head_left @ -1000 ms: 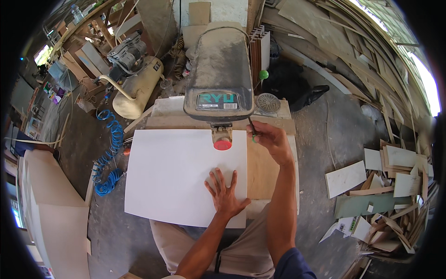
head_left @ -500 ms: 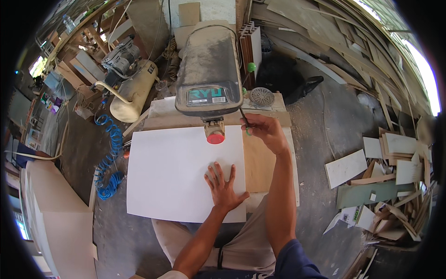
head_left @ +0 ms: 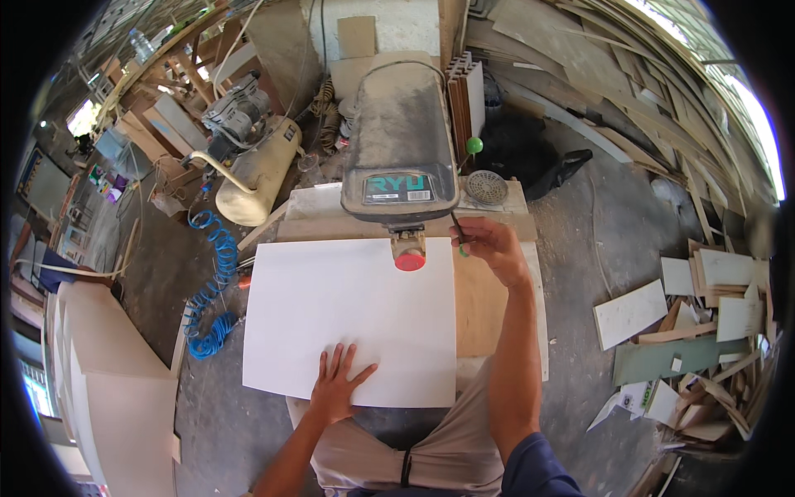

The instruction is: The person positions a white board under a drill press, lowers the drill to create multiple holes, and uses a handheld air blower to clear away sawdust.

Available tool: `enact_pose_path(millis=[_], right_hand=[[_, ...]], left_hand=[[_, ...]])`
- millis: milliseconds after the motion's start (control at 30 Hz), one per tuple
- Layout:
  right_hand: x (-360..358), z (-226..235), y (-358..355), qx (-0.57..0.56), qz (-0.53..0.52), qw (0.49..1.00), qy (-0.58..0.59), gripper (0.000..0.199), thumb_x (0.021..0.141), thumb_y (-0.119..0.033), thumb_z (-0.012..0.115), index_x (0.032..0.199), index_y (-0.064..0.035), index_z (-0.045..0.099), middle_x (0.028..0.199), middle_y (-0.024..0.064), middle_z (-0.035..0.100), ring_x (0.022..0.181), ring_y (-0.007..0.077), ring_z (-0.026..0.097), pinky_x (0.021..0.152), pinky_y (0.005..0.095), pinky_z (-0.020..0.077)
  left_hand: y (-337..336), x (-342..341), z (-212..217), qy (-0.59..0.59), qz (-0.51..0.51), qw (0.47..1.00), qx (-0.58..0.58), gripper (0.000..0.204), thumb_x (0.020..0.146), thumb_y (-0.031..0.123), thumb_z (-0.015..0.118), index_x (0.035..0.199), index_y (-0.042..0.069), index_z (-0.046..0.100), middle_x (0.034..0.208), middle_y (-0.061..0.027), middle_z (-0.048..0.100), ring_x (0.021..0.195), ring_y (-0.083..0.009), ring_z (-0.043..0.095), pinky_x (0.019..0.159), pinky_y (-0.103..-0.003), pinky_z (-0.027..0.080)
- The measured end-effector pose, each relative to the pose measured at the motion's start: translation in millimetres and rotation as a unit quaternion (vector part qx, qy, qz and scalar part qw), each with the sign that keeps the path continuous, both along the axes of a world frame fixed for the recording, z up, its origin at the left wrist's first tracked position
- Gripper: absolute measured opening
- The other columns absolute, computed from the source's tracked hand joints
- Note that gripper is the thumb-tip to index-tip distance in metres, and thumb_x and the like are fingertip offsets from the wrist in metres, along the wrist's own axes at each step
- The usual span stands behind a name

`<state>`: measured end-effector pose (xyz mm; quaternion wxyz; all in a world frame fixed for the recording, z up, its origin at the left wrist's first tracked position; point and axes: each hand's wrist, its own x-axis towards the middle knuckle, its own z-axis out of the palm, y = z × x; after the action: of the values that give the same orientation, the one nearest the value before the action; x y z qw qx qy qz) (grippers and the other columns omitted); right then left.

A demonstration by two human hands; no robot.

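A large white board [head_left: 331, 298] lies flat under the head of a dusty drill press [head_left: 397, 132]. My left hand [head_left: 334, 388] rests on the board near its front edge, fingers spread and holding nothing. The round red piece [head_left: 410, 262] under the press head hangs over the board's far right part; whether they touch, I cannot tell. To the right of that piece, my right hand [head_left: 495, 248] is closed on the dark feed lever [head_left: 457, 222] of the press. A green knob [head_left: 463, 252] on the lever shows partly below my fingers.
A wooden base [head_left: 480, 311] shows right of the board. At the far left stands a cream air compressor [head_left: 258, 178], with a coiled blue hose [head_left: 217, 257] on the floor. Offcuts [head_left: 691, 331] lie at the right, below stacked sheets [head_left: 596, 83]. Pale panels [head_left: 112, 356] stand at the left.
My left hand has shifted left and toward me across the white board. My right hand stays on the lever. The whole view has moved slightly, while board and press keep about the same places.
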<state>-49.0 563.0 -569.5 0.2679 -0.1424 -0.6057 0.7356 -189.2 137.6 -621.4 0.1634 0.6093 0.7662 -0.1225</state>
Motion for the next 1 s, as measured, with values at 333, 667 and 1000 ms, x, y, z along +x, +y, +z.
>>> enact_pose_path(millis=[333, 667, 1000], right_hand=[[-35, 5, 5, -0.012, -0.107, 0.994, -0.027, 0.058, 0.104, -0.025, 0.06, 0.155, -0.0031, 0.046, 0.127, 0.0185, 0.07, 0.095, 0.0267, 0.075, 0.087, 0.0382, 0.058], [-82, 21, 59, -0.13, -0.065, 0.986, -0.084, 0.059, 0.108, -0.04, 0.054, 0.156, -0.0067, 0.048, 0.119, 0.0077, 0.071, 0.11, 0.0194, 0.066, 0.097, 0.0388, 0.0516], [-80, 37, 31, -0.109, -0.109, 0.988, 0.018, 0.042, 0.111, -0.033, 0.048, 0.135, -0.0034, 0.065, 0.128, 0.0044, 0.072, 0.115, 0.0185, 0.065, 0.106, 0.0356, 0.0465]], left_hand=[[10, -18, 7, -0.149, 0.013, 0.985, 0.082, 0.11, 0.078, 0.069, 0.079, 0.169, 0.032, 0.029, 0.178, -0.0159, 0.01, 0.163, -0.046, 0.01, 0.13, -0.066, 0.008], [99, -77, -51, 0.002, 0.229, 0.956, 0.18, 0.074, 0.11, 0.058, 0.04, 0.171, 0.021, 0.022, 0.176, -0.0269, 0.002, 0.163, -0.0467, 0.002, 0.129, -0.066, 0.003], [101, -72, -49, 0.014, 0.244, 0.957, 0.157, 0.074, 0.109, 0.064, 0.034, 0.172, 0.027, 0.019, 0.177, -0.024, 0.002, 0.163, -0.0455, 0.0, 0.13, -0.065, 0.002]])
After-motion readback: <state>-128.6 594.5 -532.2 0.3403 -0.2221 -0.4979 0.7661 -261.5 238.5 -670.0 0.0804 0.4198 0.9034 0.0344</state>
